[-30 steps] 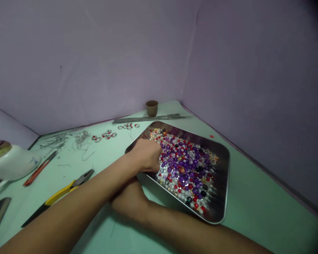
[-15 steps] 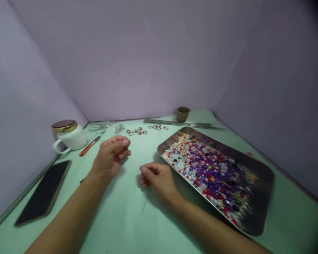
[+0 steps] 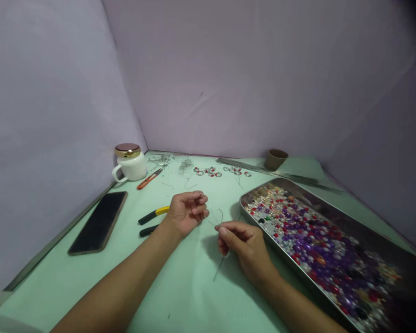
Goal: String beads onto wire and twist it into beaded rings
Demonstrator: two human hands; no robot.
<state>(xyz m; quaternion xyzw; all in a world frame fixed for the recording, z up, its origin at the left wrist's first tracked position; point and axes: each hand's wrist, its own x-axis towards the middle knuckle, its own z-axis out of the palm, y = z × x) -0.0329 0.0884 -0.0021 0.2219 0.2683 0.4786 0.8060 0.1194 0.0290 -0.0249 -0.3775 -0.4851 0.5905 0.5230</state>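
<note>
My right hand (image 3: 242,243) pinches a thin bent wire (image 3: 222,215) between thumb and fingertips; its upper end curves and a straight length points down below the hand. To its left, my left hand (image 3: 189,212) is turned partly palm up with the fingers curled. Its thumb and forefinger close at the tip, and whatever they hold is too small to make out. Behind my left wrist lie pliers with yellow and black handles (image 3: 153,215), their jaws hidden. At my right forearm stands a metal tray (image 3: 280,252) full of mixed beads (image 3: 308,240).
At the left are a phone (image 3: 99,223), a lidded white mug (image 3: 131,167) and an orange-handled cutter (image 3: 149,179). Farther back lie wire scraps (image 3: 185,165), small rings with red beads (image 3: 211,171), long wires (image 3: 298,178) and a brown cup (image 3: 276,160).
The camera view has swung left, so things sit farther right in the picture. My left hand has turned more palm up, and the pliers' handles now show. My right hand keeps its pinch.
</note>
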